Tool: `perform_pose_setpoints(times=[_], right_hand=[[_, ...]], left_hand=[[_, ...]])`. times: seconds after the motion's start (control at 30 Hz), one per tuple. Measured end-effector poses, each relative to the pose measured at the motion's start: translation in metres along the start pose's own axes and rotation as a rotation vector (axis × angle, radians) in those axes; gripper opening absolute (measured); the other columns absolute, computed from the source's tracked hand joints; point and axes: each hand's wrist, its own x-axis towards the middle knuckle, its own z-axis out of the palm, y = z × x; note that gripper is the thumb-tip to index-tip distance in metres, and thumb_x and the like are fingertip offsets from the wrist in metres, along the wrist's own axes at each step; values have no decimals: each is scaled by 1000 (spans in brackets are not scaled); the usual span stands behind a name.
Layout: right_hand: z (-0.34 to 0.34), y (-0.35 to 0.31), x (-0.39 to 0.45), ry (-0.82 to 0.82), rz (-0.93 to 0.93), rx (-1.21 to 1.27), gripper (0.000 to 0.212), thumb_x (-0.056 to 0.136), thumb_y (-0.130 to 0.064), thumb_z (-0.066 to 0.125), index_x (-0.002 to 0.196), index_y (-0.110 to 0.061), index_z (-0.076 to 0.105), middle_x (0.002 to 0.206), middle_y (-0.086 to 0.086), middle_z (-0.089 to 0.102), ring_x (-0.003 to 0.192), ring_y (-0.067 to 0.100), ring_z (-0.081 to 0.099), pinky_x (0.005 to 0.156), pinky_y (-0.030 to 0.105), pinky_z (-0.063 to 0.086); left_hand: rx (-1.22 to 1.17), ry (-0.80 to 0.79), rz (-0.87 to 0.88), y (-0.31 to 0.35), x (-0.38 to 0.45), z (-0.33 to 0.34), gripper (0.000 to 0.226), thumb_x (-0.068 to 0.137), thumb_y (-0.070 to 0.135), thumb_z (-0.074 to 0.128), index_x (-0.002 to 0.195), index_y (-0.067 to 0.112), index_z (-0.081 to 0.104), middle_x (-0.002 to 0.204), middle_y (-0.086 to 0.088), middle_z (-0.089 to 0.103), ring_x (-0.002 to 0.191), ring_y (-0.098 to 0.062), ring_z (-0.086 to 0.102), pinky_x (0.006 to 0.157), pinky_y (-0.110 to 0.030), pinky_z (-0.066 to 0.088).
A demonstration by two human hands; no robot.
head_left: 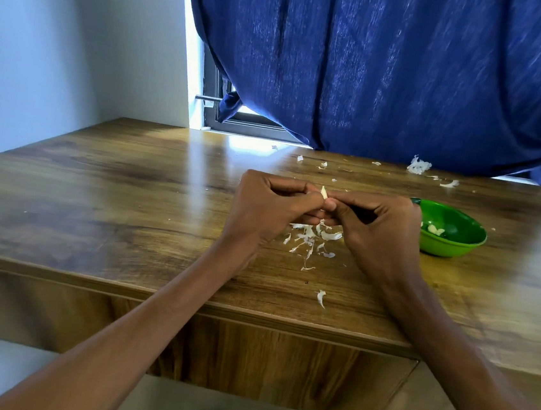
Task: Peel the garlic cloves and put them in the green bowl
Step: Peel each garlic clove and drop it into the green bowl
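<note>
Green bowl (451,244) holds a few peeled cloves (435,229).

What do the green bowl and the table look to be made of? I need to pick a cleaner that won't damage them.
The green bowl looks like glossy moulded plastic: uniform bright colour, thin rim, soft highlights. The table shows brown wood grain under a smooth, shiny finish that mirrors the window light; it may be laminate or veneer over board rather than solid wood, which this view cannot settle.
</note>
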Motion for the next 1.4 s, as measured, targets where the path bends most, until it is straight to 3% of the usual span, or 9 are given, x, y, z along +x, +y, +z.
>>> perform_pose_setpoints(times=[0.13,0.33,0.57,0.93,1.1,1.4], right_hand=[[1,-1,0,-44,-23,-2,32,84,-7,75,110,-25,67,93,-32,62,83,-21,63,71,2,49],[1,1,0,-43,-52,-27,32,84,-5,77,108,-24,69,94,-23,67,83,-9,69,70,10,55],[1,0,-2,-26,-75,-63,30,83,-8,78,108,-23,69,93,-17,69,85,-3,70,68,10,55],[3,0,-1,4,-80,-67,32,84,-6,77,109,-22,67,94,-19,67,78,-17,65,68,5,52],[3,4,-1,40,-69,-77,31,83,-7,78,109,-21,70,98,-12,71,79,-17,65,71,7,53],[3,1,0,44,-62,-43,32,83,-8,78,110,-23,69,95,-24,66,81,-13,67,69,5,51]], left_hand=[[-25,20,-10,0,1,-1,7,82,3,79,89,0,79,80,-16,77,79,-29,78,76,-35,63],[-6,2,-5,-2,1,-2,8,82,1,79,90,-1,79,79,-15,77,77,-29,77,76,-36,64],[1,-7,-7,-2,2,-4,8,83,0,78,90,-2,79,80,-16,77,77,-29,77,75,-34,64],[-13,37,9,-2,1,-1,7,83,3,78,90,1,80,80,-15,77,78,-29,77,78,-39,62],[-57,22,-17,0,0,0,10,86,6,75,93,-1,79,81,-17,77,78,-30,77,78,-37,62],[-93,37,-65,2,1,-3,14,85,7,78,95,-3,79,82,-19,77,81,-33,77,75,-32,63]])
